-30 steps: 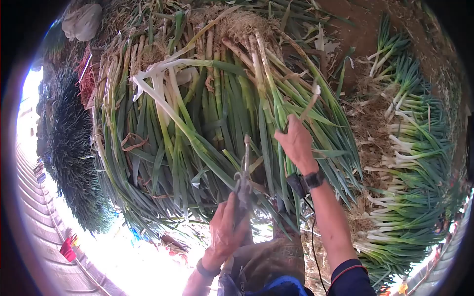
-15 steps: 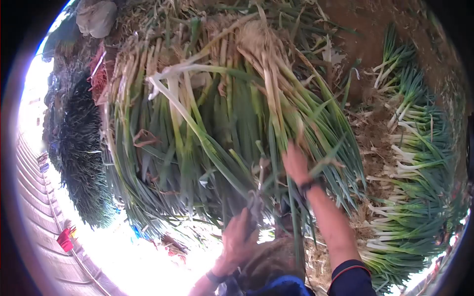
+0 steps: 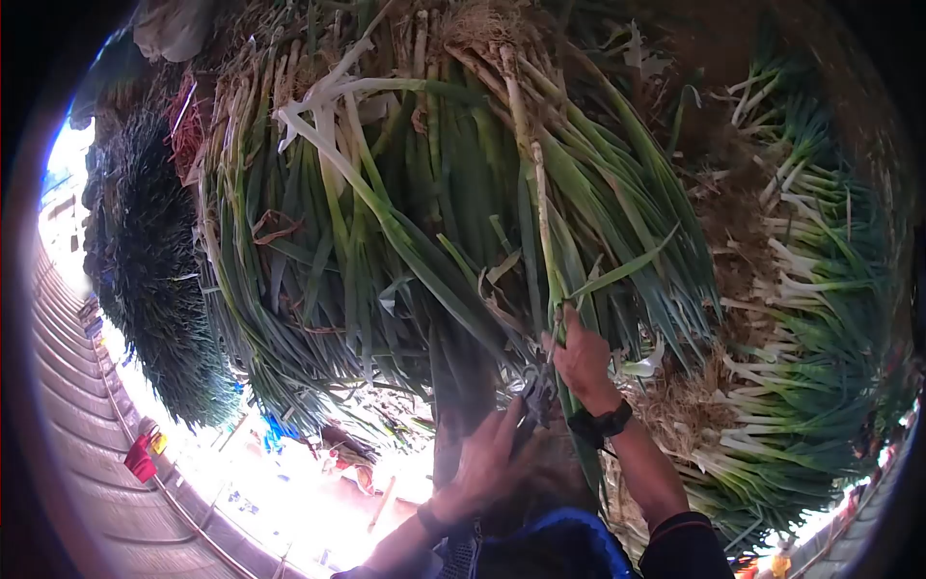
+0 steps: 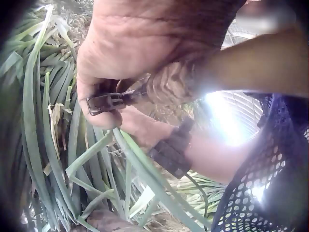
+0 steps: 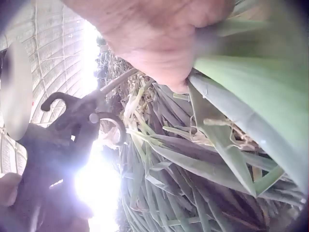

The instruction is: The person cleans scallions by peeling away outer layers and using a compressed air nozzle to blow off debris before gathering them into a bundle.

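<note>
In the head view my right hand (image 3: 584, 362) grips the green leaves of a long green onion (image 3: 542, 222), whose pale stalk runs up across a big pile of green onions (image 3: 386, 241). My left hand (image 3: 482, 458) holds a dark air blow gun (image 3: 538, 391) with a thin nozzle, its front end close beside my right hand. A hook and a curved trigger guard show on the blow gun (image 5: 72, 125) in the right wrist view. Gripped leaves (image 4: 145, 166) hang below my right hand (image 4: 140, 126) in the left wrist view.
On the right, a long row of cleaned green onions (image 3: 810, 338) lies on the ground. A dark green heap (image 3: 145, 261) stands at the left, near red strands (image 3: 186, 125). A pale sack (image 3: 172, 29) sits at the far left, and loose peelings (image 3: 675, 415) lie right of the pile.
My right hand has come down toward my body, drawing the green onion's leaves along. My left hand has shifted right and slightly down, bringing the blow gun beside my right hand.
</note>
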Tool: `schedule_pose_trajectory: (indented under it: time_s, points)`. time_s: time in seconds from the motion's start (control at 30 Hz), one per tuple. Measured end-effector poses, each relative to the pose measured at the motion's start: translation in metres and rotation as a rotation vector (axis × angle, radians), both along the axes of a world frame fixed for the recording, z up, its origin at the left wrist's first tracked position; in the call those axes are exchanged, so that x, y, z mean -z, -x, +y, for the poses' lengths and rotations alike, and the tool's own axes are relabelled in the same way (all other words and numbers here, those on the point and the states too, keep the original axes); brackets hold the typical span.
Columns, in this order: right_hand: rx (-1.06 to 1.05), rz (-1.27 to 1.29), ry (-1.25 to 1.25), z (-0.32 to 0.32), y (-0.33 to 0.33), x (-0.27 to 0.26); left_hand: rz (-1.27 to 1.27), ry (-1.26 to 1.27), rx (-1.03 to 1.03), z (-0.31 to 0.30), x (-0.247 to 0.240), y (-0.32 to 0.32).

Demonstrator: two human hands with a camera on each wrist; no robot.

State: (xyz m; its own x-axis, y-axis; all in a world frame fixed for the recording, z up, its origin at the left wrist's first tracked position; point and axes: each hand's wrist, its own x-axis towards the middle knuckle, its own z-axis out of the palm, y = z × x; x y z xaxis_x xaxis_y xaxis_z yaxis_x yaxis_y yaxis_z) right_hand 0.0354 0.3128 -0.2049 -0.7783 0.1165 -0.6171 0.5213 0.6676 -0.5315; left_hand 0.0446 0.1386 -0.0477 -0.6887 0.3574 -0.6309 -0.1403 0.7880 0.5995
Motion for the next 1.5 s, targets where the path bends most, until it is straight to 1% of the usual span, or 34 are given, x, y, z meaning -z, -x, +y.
schedule_pose_trajectory:
  time_s: [0.03, 0.1, 0.13, 0.2, 0.23, 0.3, 0.33, 0.4, 0.53, 0.63, 0.7, 0.73, 0.8, 0.83, 0.9, 0.93, 0.97, 1.0, 1.03, 1.07, 1.13, 1.17, 1.2, 1.23, 1.27, 1.3, 1.33, 1.37, 1.4, 1.43, 1.47, 1.5]
  points:
    - [0.007, -0.001, 0.000, 0.002, -0.004, 0.000, -0.001, 0.000, 0.007, 0.002, 0.000, -0.002]
    - [0.126, 0.090, 0.120, 0.007, -0.009, 0.000, 0.087, -0.022, 0.010, 0.007, 0.004, 0.002]
    - [0.133, 0.091, 0.117, 0.009, -0.010, -0.001, 0.087, -0.025, 0.017, 0.009, 0.006, 0.005]
    - [0.095, 0.018, 0.100, 0.013, -0.012, -0.006, -0.109, 0.054, 0.016, 0.011, 0.013, 0.012]
    - [0.099, 0.022, 0.101, 0.014, -0.015, -0.004, -0.106, 0.056, 0.020, 0.013, 0.021, 0.015]
    - [0.037, 0.181, 0.067, 0.016, -0.027, 0.000, 0.097, 0.032, 0.013, 0.019, 0.043, 0.023]
    - [0.040, 0.184, 0.064, 0.017, -0.028, -0.002, 0.099, 0.029, 0.017, 0.021, 0.056, 0.029]
    - [0.024, 0.018, 0.056, 0.019, -0.031, -0.006, 0.130, 0.034, 0.018, 0.027, 0.080, 0.043]
    - [0.018, 0.042, 0.055, 0.023, -0.037, -0.004, 0.192, 0.041, 0.035, 0.047, 0.108, 0.088]
    - [0.032, -0.026, 0.062, 0.025, -0.025, -0.016, 0.140, 0.091, 0.017, 0.055, 0.123, 0.117]
    - [0.069, -0.178, 0.107, 0.023, -0.021, -0.021, 0.225, 0.095, -0.004, 0.052, 0.125, 0.123]
    - [0.059, -0.175, 0.105, 0.023, -0.018, -0.026, 0.228, 0.095, -0.015, 0.048, 0.126, 0.124]
    - [0.141, -0.041, 0.207, 0.022, -0.011, -0.045, 0.079, -0.072, -0.202, 0.034, 0.127, 0.125]
    - [0.119, -0.034, 0.220, 0.022, -0.009, -0.053, 0.091, -0.060, -0.222, 0.026, 0.122, 0.124]
    - [0.086, 0.141, 0.211, 0.016, -0.003, -0.068, 0.163, -0.095, -0.295, -0.001, 0.106, 0.117]
    - [0.118, 0.173, 0.241, 0.008, 0.005, -0.085, 0.173, -0.122, -0.237, -0.019, 0.103, 0.106]
    - [0.150, 0.200, 0.273, -0.002, 0.015, -0.105, 0.121, -0.169, -0.242, -0.035, 0.092, 0.098]
    - [0.134, 0.233, 0.297, -0.016, 0.022, -0.122, 0.193, -0.154, -0.201, -0.057, 0.088, 0.081]
    - [0.121, 0.265, 0.309, -0.027, 0.029, -0.139, 0.000, -0.093, -0.235, -0.075, 0.060, 0.082]
    - [0.088, 0.274, 0.331, -0.040, 0.041, -0.160, 0.049, -0.048, -0.280, -0.099, 0.050, 0.073]
    - [0.106, 0.068, 0.662, -0.082, 0.061, -0.208, 0.100, 0.058, -0.405, -0.152, 0.028, 0.054]
    - [0.183, -0.144, 0.814, -0.106, 0.065, -0.227, 0.102, 0.121, -0.485, -0.180, 0.016, 0.048]
    - [0.478, -0.430, 1.339, -0.125, 0.037, -0.201, 0.139, 0.020, -0.714, -0.206, 0.007, 0.044]
    - [0.082, -0.396, 1.244, -0.151, 0.053, -0.207, 0.086, 0.057, -0.894, -0.230, -0.020, 0.053]
    - [-0.301, -0.351, 1.121, -0.187, 0.074, -0.215, 0.211, 0.029, -0.964, -0.271, -0.011, 0.029]
    - [-0.355, -0.191, 1.078, -0.211, 0.097, -0.238, 0.363, 0.128, -0.890, -0.280, -0.006, 0.022]
    - [-0.408, -0.032, 1.031, -0.235, 0.116, -0.261, 0.317, 0.117, -1.002, -0.311, -0.014, 0.009]
    - [-0.205, -0.115, 1.384, -0.271, 0.122, -0.263, 0.309, 0.075, -1.193, -0.340, -0.027, -0.010]
    - [-0.303, -0.051, 1.390, -0.305, 0.141, -0.274, 0.608, 0.154, -1.154, -0.356, -0.036, -0.014]
    - [-0.290, 0.014, 1.360, -0.348, 0.142, -0.273, 0.592, 0.139, -1.162, -0.369, -0.059, -0.017]
    - [-0.242, -0.117, 1.409, -0.390, 0.144, -0.268, 0.593, 0.252, -1.298, -0.379, -0.093, -0.019]
    - [-0.119, 0.058, 1.461, -0.437, 0.142, -0.258, 0.559, 0.347, -1.416, -0.393, -0.121, -0.021]
